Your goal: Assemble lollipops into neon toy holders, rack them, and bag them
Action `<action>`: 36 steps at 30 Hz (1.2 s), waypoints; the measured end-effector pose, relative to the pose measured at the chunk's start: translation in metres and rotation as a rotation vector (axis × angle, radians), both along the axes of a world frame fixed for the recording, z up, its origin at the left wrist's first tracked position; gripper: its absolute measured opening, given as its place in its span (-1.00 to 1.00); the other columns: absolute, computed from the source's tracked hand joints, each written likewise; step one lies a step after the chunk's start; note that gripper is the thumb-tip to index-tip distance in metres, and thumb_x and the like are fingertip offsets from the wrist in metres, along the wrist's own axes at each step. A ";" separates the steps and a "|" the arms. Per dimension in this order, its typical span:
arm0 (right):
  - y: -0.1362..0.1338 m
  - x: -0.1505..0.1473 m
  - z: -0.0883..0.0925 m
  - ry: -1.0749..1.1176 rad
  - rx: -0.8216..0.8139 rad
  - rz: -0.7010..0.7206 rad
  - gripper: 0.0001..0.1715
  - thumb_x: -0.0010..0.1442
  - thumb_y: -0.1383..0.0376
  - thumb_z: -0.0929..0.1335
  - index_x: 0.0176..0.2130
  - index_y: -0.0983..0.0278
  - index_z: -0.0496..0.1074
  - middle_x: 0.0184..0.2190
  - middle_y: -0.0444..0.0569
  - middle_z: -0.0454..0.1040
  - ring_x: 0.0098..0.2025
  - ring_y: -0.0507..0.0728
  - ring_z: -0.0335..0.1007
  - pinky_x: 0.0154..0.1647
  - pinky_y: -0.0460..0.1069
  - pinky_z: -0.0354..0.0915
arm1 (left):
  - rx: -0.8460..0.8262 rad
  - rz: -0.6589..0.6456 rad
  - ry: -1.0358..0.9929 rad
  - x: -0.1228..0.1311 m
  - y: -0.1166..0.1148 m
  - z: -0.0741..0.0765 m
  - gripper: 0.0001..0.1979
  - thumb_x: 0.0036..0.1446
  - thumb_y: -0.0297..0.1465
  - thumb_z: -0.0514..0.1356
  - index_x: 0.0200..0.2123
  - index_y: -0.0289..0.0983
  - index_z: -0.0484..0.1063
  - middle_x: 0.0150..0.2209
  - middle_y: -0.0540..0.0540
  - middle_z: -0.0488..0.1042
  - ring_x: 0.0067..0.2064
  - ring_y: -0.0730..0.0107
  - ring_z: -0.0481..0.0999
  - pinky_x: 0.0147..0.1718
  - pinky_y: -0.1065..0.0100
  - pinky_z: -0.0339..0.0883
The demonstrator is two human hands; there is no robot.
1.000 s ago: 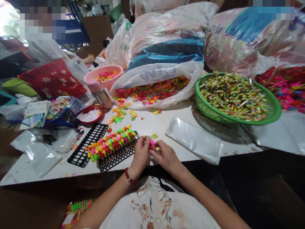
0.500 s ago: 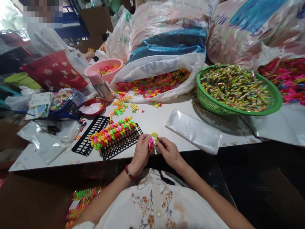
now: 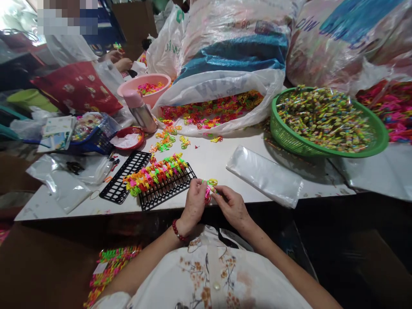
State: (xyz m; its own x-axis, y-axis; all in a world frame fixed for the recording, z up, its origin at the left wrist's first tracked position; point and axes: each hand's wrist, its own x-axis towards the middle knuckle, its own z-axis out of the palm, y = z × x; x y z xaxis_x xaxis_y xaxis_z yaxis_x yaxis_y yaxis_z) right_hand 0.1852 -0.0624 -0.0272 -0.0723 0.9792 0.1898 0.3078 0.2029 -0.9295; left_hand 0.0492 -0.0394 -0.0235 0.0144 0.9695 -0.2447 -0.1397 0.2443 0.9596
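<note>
Near the table's front edge, my left hand (image 3: 195, 201) is closed on a small plastic toy (image 3: 208, 193) in pink, yellow and green; its exact kind is too small to make out. Thumb and forefinger of my right hand (image 3: 232, 207) pinch the same toy from the other side. Left of my hands, a black slotted rack (image 3: 167, 187) bears rows of bright small plastic toys (image 3: 154, 175). A second black rack (image 3: 124, 178) lies flat beside it. Loose toys (image 3: 165, 139) are scattered behind the racks.
A stack of clear plastic bags (image 3: 264, 177) lies to the right. Behind it stands a green basket (image 3: 298, 143) of wrapped pieces. An open sack (image 3: 225, 124) spills toys at the back, near a flask (image 3: 141, 112) and pink basin (image 3: 161, 81). Another person's hands (image 3: 120, 62) show far left.
My hands stay together at the toy, the right fingertips shifting slightly over it. The view has drifted a little. At the back left, the other person's hands have come up with a toy.
</note>
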 end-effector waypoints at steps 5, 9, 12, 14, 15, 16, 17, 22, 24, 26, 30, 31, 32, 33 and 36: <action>-0.001 0.000 0.002 -0.101 0.155 0.011 -0.76 0.30 0.33 0.31 -0.05 0.22 0.48 -0.19 0.02 0.56 -0.16 0.12 0.49 -0.09 0.02 0.39 | 0.081 0.004 0.220 -0.005 0.000 -0.002 -0.76 0.25 -0.18 0.10 -0.21 -0.23 0.22 -0.44 0.08 0.30 -0.45 0.50 0.32 -0.46 0.44 0.20; -0.003 -0.005 0.004 -0.137 0.214 0.052 -0.76 0.32 0.35 0.29 -0.04 0.22 0.46 -0.22 0.03 0.55 -0.18 0.13 0.49 -0.12 0.02 0.41 | 0.110 0.023 0.274 -0.006 -0.003 -0.002 -0.78 0.27 -0.18 0.07 -0.21 -0.22 0.22 -0.44 0.08 0.29 -0.45 0.48 0.33 -0.45 0.42 0.22; -0.007 -0.010 0.003 -0.183 0.246 0.066 -0.75 0.33 0.36 0.26 -0.04 0.24 0.45 -0.22 0.06 0.54 -0.19 0.15 0.48 -0.14 0.04 0.41 | 0.135 0.055 0.316 -0.006 -0.004 -0.006 -0.78 0.27 -0.19 0.07 -0.23 -0.23 0.23 -0.40 0.06 0.29 -0.42 0.47 0.33 -0.41 0.41 0.23; -0.010 -0.012 0.000 -0.214 0.251 0.072 -0.74 0.34 0.37 0.25 -0.05 0.25 0.45 -0.23 0.07 0.54 -0.20 0.16 0.48 -0.15 0.04 0.41 | 0.133 0.055 0.317 -0.006 -0.004 -0.011 -0.78 0.27 -0.19 0.07 -0.23 -0.23 0.23 -0.39 0.05 0.29 -0.41 0.47 0.32 -0.40 0.40 0.23; -0.010 -0.013 -0.001 -0.225 0.244 0.081 -0.74 0.34 0.38 0.24 -0.04 0.25 0.45 -0.23 0.08 0.53 -0.20 0.16 0.47 -0.16 0.04 0.41 | 0.124 0.048 0.305 -0.006 -0.004 -0.013 -0.79 0.28 -0.19 0.07 -0.23 -0.22 0.23 -0.39 0.05 0.28 -0.42 0.47 0.31 -0.41 0.41 0.22; -0.010 -0.012 -0.003 -0.233 0.233 0.092 -0.73 0.34 0.37 0.24 -0.03 0.25 0.45 -0.23 0.08 0.53 -0.20 0.16 0.47 -0.16 0.04 0.41 | 0.111 0.041 0.289 -0.006 -0.004 -0.015 -0.78 0.28 -0.19 0.06 -0.22 -0.22 0.22 -0.39 0.06 0.28 -0.42 0.47 0.30 -0.41 0.41 0.22; -0.009 -0.011 -0.004 -0.237 0.221 0.101 -0.72 0.34 0.37 0.24 -0.02 0.25 0.45 -0.22 0.08 0.53 -0.20 0.16 0.47 -0.15 0.04 0.41 | 0.097 0.035 0.273 -0.005 -0.004 -0.015 -0.78 0.28 -0.18 0.06 -0.22 -0.22 0.21 -0.40 0.06 0.27 -0.43 0.47 0.30 -0.42 0.41 0.21; 0.004 0.003 -0.008 -0.296 0.182 0.046 -0.70 0.33 0.32 0.28 0.00 0.20 0.49 -0.24 0.05 0.56 -0.19 0.20 0.41 -0.10 0.12 0.35 | 0.106 -0.003 0.180 -0.004 -0.006 -0.006 -0.74 0.32 -0.13 0.02 -0.17 -0.21 0.25 -0.31 0.02 0.32 -0.30 0.45 0.36 -0.28 0.41 0.28; 0.010 0.011 -0.008 -0.284 0.153 0.022 -0.70 0.32 0.30 0.29 -0.01 0.18 0.52 -0.25 0.04 0.57 -0.19 0.20 0.38 -0.10 0.14 0.33 | 0.118 -0.038 0.099 -0.004 -0.007 -0.002 -0.70 0.33 -0.12 -0.02 -0.11 -0.21 0.28 -0.24 -0.02 0.37 -0.23 0.43 0.40 -0.21 0.39 0.31; 0.015 0.017 -0.007 -0.215 0.104 0.024 -0.70 0.31 0.30 0.29 -0.02 0.17 0.53 -0.23 0.03 0.58 -0.16 0.20 0.37 -0.09 0.13 0.31 | 0.102 -0.055 0.007 -0.006 -0.006 -0.001 -0.68 0.34 -0.13 -0.03 -0.05 -0.22 0.30 -0.25 -0.04 0.41 -0.25 0.42 0.42 -0.20 0.38 0.33; 0.020 0.024 -0.005 0.002 -0.069 0.103 -0.69 0.30 0.23 0.30 -0.02 0.16 0.55 -0.18 -0.01 0.56 -0.12 0.16 0.39 -0.03 0.09 0.30 | 0.123 -0.003 0.019 -0.012 0.000 -0.004 -0.68 0.28 -0.23 0.11 0.04 -0.21 0.27 -0.20 -0.04 0.43 -0.31 0.49 0.42 -0.22 0.39 0.36; 0.020 0.025 -0.004 0.068 -0.128 0.133 -0.68 0.30 0.20 0.31 -0.02 0.16 0.55 -0.17 -0.02 0.56 -0.11 0.15 0.40 -0.02 0.08 0.29 | 0.166 0.001 0.063 -0.015 0.002 -0.005 -0.64 0.26 -0.26 0.14 0.10 -0.19 0.26 -0.10 -0.08 0.43 -0.26 0.49 0.43 -0.20 0.39 0.36; 0.019 0.024 -0.003 0.140 -0.195 0.162 -0.67 0.29 0.15 0.33 -0.01 0.16 0.55 -0.17 -0.02 0.56 -0.11 0.15 0.42 -0.01 0.07 0.29 | 0.221 -0.011 0.109 -0.018 0.004 -0.005 -0.58 0.25 -0.28 0.16 0.15 -0.17 0.25 0.02 -0.12 0.41 -0.18 0.47 0.44 -0.15 0.38 0.36; 0.019 0.023 -0.001 0.216 -0.265 0.187 -0.65 0.27 0.11 0.34 -0.02 0.17 0.55 -0.17 -0.02 0.56 -0.10 0.14 0.42 0.01 0.07 0.28 | 0.280 -0.045 0.149 -0.022 0.005 -0.005 -0.55 0.25 -0.29 0.16 0.20 -0.14 0.24 0.12 -0.14 0.36 -0.07 0.42 0.44 -0.07 0.36 0.34; 0.016 0.019 0.002 0.421 -0.448 0.252 -0.64 0.20 0.05 0.41 -0.12 0.21 0.59 -0.16 -0.03 0.58 -0.07 0.15 0.43 0.07 0.07 0.26 | 0.398 -0.214 0.195 -0.031 0.010 -0.002 -0.57 0.29 -0.31 0.13 0.22 -0.12 0.30 0.20 -0.16 0.34 0.17 0.30 0.35 0.14 0.26 0.22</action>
State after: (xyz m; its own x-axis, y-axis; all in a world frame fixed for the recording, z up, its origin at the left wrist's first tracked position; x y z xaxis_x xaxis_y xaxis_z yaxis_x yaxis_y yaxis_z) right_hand 0.2039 -0.0462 -0.0250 -0.3180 0.9329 -0.1692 -0.1064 -0.2125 -0.9714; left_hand 0.0180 -0.0296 -0.0254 0.2145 0.9685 0.1262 0.0654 -0.1432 0.9875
